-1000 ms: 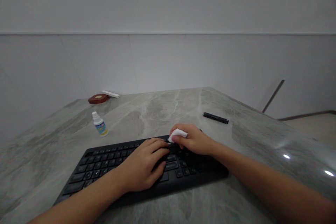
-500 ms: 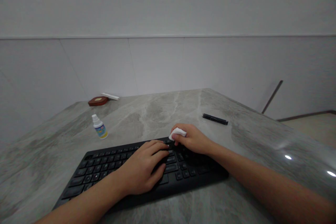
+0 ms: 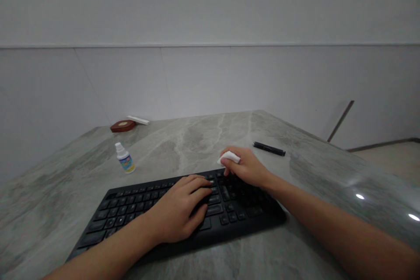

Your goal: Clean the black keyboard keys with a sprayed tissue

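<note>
A black keyboard point(image 3: 226, 227) lies at a slant across the front of the table. My left hand point(image 3: 182, 208) rests on its middle keys, fingers spread and holding nothing. Over the keyboard's upper right part, my right hand point(image 3: 246, 166) is closed on a folded white tissue point(image 3: 230, 156). The tissue pokes out between thumb and fingers near the keyboard's far edge; whether it touches the keys I cannot tell. My left forearm and hand hide part of the keys.
Left of the keyboard stands a small white bottle point(image 3: 125, 159) with a blue and yellow label. A black pen point(image 3: 269, 148) lies beyond my right hand. At the far left edge are a brown case point(image 3: 123, 126) and a flat white object point(image 3: 138, 120). Grey marble table point(image 3: 203, 135) meets a wall.
My right hand has shifted slightly right and away from me with the tissue, uncovering keys near the keyboard's upper right. My left hand has stayed in place.
</note>
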A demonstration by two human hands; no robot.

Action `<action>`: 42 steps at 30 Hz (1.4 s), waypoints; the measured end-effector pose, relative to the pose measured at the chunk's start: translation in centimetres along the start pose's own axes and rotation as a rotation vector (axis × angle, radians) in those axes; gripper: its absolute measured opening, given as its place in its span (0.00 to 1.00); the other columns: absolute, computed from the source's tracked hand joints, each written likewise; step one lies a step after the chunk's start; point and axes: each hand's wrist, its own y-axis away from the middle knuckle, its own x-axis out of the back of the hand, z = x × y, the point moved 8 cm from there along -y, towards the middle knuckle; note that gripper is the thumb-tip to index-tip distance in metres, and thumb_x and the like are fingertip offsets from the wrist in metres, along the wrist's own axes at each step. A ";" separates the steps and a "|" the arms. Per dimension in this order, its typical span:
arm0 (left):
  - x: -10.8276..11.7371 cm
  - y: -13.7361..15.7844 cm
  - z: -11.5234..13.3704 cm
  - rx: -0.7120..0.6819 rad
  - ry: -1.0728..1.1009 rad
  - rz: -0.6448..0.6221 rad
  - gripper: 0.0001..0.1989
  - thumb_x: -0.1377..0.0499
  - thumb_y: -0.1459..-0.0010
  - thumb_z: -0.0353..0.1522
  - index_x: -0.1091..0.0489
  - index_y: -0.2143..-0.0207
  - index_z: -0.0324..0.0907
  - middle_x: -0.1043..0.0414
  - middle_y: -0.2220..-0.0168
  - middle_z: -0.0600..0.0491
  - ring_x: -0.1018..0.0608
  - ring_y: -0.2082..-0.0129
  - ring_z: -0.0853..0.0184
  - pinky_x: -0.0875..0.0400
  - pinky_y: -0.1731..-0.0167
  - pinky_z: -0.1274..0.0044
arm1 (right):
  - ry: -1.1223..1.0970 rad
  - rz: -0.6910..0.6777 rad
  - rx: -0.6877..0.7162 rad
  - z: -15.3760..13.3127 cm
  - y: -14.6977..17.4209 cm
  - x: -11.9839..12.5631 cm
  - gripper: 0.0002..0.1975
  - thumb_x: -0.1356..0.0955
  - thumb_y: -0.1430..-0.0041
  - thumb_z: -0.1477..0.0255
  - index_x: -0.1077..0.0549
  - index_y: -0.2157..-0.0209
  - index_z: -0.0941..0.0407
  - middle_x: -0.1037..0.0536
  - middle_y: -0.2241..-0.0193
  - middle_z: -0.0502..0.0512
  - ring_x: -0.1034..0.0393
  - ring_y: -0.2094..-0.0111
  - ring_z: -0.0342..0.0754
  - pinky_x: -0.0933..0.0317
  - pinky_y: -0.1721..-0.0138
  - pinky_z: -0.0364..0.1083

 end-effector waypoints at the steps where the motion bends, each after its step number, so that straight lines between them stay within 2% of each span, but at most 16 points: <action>1: 0.0 0.0 0.0 0.001 0.000 0.000 0.17 0.47 0.39 0.26 0.32 0.47 0.39 0.30 0.47 0.44 0.31 0.43 0.57 0.33 0.43 0.60 | -0.009 -0.006 0.008 -0.1 0.0 0.1 0.08 0.35 0.40 0.67 0.29 0.65 0.57 0.24 0.79 0.49 0.28 0.77 0.46 0.37 0.70 0.43; 3: 0.0 0.0 -0.1 -0.001 -0.001 -0.001 0.17 0.47 0.39 0.26 0.32 0.47 0.39 0.30 0.47 0.44 0.30 0.44 0.56 0.33 0.43 0.60 | -0.007 -0.106 0.046 -0.4 0.3 -0.3 0.09 0.35 0.39 0.65 0.28 0.66 0.57 0.23 0.78 0.50 0.29 0.78 0.45 0.37 0.72 0.43; 5: 0.0 0.0 0.0 -0.002 -0.001 0.003 0.17 0.47 0.39 0.26 0.31 0.48 0.39 0.30 0.47 0.44 0.30 0.44 0.56 0.33 0.43 0.60 | 0.054 -0.241 0.135 -1.2 0.7 -1.1 0.10 0.35 0.39 0.64 0.27 0.66 0.56 0.24 0.78 0.49 0.30 0.78 0.44 0.36 0.70 0.44; 7: 0.0 0.0 0.1 -0.001 0.000 0.008 0.17 0.47 0.39 0.26 0.31 0.48 0.39 0.30 0.47 0.44 0.30 0.44 0.56 0.32 0.43 0.60 | 0.158 -0.308 0.241 -1.9 1.2 -1.5 0.09 0.35 0.38 0.65 0.27 0.65 0.55 0.26 0.80 0.47 0.30 0.76 0.46 0.34 0.60 0.49; 9: 0.1 0.0 0.2 0.000 0.002 0.013 0.17 0.47 0.39 0.26 0.31 0.47 0.39 0.30 0.47 0.44 0.30 0.44 0.56 0.32 0.43 0.61 | 0.248 -0.310 0.305 -2.5 1.5 -1.4 0.07 0.35 0.37 0.67 0.27 0.64 0.54 0.27 0.81 0.45 0.28 0.72 0.47 0.39 0.48 0.55; 12: 0.1 -0.1 0.2 -0.005 0.005 0.023 0.17 0.47 0.39 0.25 0.31 0.48 0.39 0.30 0.47 0.44 0.30 0.44 0.56 0.32 0.43 0.61 | 0.308 -0.331 0.317 -2.8 1.7 -1.5 0.07 0.36 0.36 0.69 0.27 0.63 0.54 0.28 0.81 0.45 0.27 0.68 0.49 0.47 0.40 0.59; 18: 0.1 0.0 0.1 -0.009 0.001 0.021 0.17 0.47 0.39 0.26 0.31 0.48 0.39 0.29 0.47 0.44 0.30 0.44 0.56 0.33 0.43 0.61 | 0.374 -0.359 0.303 -3.2 1.6 -1.7 0.06 0.36 0.37 0.70 0.26 0.64 0.53 0.27 0.80 0.47 0.26 0.66 0.51 0.45 0.41 0.60; 24: 0.0 0.1 0.1 -0.011 0.000 0.013 0.17 0.46 0.39 0.25 0.32 0.47 0.38 0.30 0.47 0.44 0.31 0.43 0.57 0.34 0.42 0.62 | 0.281 -0.387 0.317 -3.3 1.7 -1.9 0.06 0.36 0.36 0.71 0.27 0.64 0.54 0.33 0.84 0.42 0.31 0.77 0.46 0.49 0.39 0.58; 26: -0.1 0.1 0.0 -0.004 -0.005 0.000 0.17 0.47 0.39 0.25 0.32 0.47 0.38 0.31 0.46 0.44 0.31 0.43 0.57 0.34 0.42 0.62 | 0.250 -0.414 0.311 -3.3 1.7 -1.9 0.07 0.37 0.36 0.70 0.27 0.65 0.54 0.34 0.85 0.41 0.32 0.78 0.46 0.44 0.42 0.57; 29: -0.2 0.1 -0.1 -0.006 -0.007 -0.002 0.17 0.47 0.39 0.26 0.32 0.47 0.39 0.30 0.47 0.44 0.31 0.43 0.57 0.34 0.42 0.61 | 0.193 -0.438 0.284 -3.0 1.7 -1.7 0.09 0.37 0.36 0.67 0.27 0.65 0.55 0.34 0.86 0.42 0.33 0.79 0.45 0.36 0.51 0.54; 33: 0.0 0.1 0.0 -0.013 -0.001 0.022 0.17 0.47 0.39 0.26 0.31 0.48 0.39 0.30 0.47 0.44 0.30 0.44 0.56 0.33 0.43 0.61 | 0.154 -0.392 0.271 -2.5 1.5 -1.3 0.10 0.37 0.35 0.65 0.28 0.65 0.55 0.32 0.84 0.42 0.33 0.80 0.44 0.36 0.55 0.51; 37: 0.2 -0.1 0.1 -0.014 0.004 0.028 0.17 0.47 0.39 0.26 0.31 0.48 0.39 0.29 0.48 0.44 0.29 0.44 0.56 0.32 0.43 0.61 | 0.111 -0.237 0.236 -2.0 0.8 -0.1 0.13 0.38 0.35 0.62 0.28 0.65 0.56 0.29 0.80 0.47 0.33 0.78 0.45 0.37 0.68 0.45; 39: 0.3 -0.1 0.2 -0.013 0.007 0.031 0.17 0.47 0.39 0.26 0.31 0.48 0.39 0.29 0.48 0.44 0.29 0.44 0.56 0.32 0.43 0.61 | 0.164 -0.152 0.271 -2.1 0.6 0.6 0.13 0.38 0.35 0.63 0.28 0.68 0.56 0.26 0.77 0.50 0.31 0.76 0.46 0.36 0.65 0.47; 42: 0.3 -0.1 0.2 -0.009 0.003 0.032 0.16 0.47 0.39 0.26 0.30 0.49 0.38 0.29 0.48 0.44 0.29 0.44 0.57 0.32 0.43 0.61 | 0.309 -0.100 0.359 -2.5 0.5 0.8 0.09 0.36 0.38 0.68 0.28 0.68 0.56 0.22 0.71 0.54 0.28 0.67 0.49 0.40 0.52 0.53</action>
